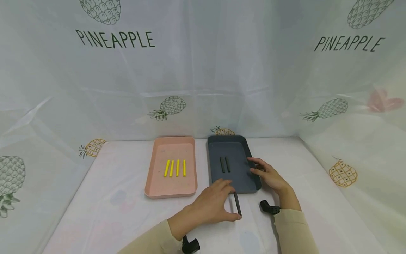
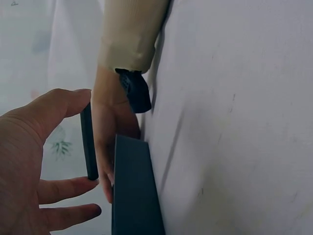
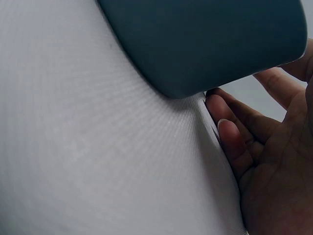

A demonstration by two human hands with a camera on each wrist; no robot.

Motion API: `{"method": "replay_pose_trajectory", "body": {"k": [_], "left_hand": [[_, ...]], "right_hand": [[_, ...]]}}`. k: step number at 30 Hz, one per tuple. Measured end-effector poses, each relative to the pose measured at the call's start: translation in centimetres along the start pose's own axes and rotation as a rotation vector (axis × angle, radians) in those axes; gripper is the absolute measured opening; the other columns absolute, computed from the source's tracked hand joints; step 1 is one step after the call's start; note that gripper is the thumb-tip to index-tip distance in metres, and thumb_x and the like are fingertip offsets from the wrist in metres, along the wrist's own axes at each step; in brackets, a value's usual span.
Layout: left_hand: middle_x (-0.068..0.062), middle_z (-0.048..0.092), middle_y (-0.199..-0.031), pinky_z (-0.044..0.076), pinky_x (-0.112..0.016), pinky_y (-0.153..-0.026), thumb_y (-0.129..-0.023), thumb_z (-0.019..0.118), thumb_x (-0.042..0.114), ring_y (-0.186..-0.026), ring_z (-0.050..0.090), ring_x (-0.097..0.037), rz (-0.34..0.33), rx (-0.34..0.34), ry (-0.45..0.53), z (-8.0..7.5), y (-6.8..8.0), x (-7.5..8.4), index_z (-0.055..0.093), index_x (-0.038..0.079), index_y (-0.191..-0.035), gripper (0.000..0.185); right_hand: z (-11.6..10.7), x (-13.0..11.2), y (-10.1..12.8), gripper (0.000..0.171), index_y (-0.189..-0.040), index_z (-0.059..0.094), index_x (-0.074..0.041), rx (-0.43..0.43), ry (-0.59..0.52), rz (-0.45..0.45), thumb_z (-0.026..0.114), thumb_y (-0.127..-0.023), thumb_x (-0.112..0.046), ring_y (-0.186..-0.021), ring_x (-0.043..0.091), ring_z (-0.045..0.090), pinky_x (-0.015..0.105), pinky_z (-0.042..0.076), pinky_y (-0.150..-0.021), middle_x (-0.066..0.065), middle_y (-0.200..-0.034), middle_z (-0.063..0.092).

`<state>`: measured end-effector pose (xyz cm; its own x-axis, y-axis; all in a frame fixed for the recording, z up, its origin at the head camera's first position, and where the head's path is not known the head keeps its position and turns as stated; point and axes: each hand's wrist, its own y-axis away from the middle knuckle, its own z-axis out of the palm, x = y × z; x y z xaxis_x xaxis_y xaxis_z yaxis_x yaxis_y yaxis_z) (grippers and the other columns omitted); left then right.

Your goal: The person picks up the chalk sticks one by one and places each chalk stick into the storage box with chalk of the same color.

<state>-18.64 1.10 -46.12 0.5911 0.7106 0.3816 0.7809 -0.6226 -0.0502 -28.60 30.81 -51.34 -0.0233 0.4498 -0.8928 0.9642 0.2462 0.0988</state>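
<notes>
My left hand (image 1: 213, 201) pinches a slim dark stick (image 1: 237, 204) by its two ends, thumb at the near end and a fingertip at the far one. The stick is held just in front of the dark blue-grey tray (image 1: 241, 180). Two similar dark sticks (image 1: 225, 164) lie side by side in that tray. My right hand (image 1: 272, 179) touches the tray's right side with loosely bent fingers. In the right wrist view, some fingers (image 3: 234, 139) lie low beside the tray's wall, and others are partly hidden behind it.
Left of the dark tray stands a pink tray (image 1: 169, 188) with several yellow sticks (image 1: 177, 168) lined up in it. A white cloth (image 1: 127, 218) covers the table. Pineapple-print curtains (image 1: 222, 70) rise behind and at both sides. Each wrist wears a black camera (image 1: 269, 207).
</notes>
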Motion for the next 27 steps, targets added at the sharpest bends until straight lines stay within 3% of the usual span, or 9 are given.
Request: {"method": "replay_pose_trajectory", "body": {"k": [7, 19, 27], "left_hand": [[-0.002, 0.048, -0.160, 0.047, -0.052, -0.114, -0.083, 0.071, 0.075, -0.150, 0.043, -0.031, 0.013, 0.021, -0.063, -0.8, -0.5, -0.1, 0.064, 0.021, -0.137, 0.077], [-0.002, 0.050, -0.157, 0.043, -0.043, -0.120, -0.083, 0.070, 0.075, -0.148, 0.045, -0.025, 0.051, 0.061, -0.141, -1.8, -1.5, -0.3, 0.063, 0.020, -0.140, 0.079], [-0.001, 0.052, -0.155, 0.045, -0.041, -0.118, -0.084, 0.072, 0.072, -0.144, 0.049, -0.023, 0.038, 0.056, -0.133, -2.6, -2.4, -0.2, 0.059, 0.020, -0.144, 0.080]], "right_hand": [[-0.1, 0.1, -0.1, 0.055, -0.156, 0.046, -0.024, -0.009, -0.021, -0.008, 0.063, -0.104, -0.031, -0.147, 0.043, 0.037, 0.068, 0.032, -0.116, 0.014, -0.165, 0.035], [-0.1, 0.0, -0.1, 0.055, -0.156, 0.046, -0.026, -0.012, -0.017, 0.002, 0.063, -0.104, -0.031, -0.148, 0.043, 0.037, 0.070, 0.032, -0.116, 0.014, -0.165, 0.035], [0.0, -0.2, -0.1, 0.055, -0.156, 0.045, -0.025, -0.009, -0.015, 0.005, 0.063, -0.104, -0.030, -0.147, 0.043, 0.037, 0.070, 0.033, -0.116, 0.013, -0.166, 0.034]]}}
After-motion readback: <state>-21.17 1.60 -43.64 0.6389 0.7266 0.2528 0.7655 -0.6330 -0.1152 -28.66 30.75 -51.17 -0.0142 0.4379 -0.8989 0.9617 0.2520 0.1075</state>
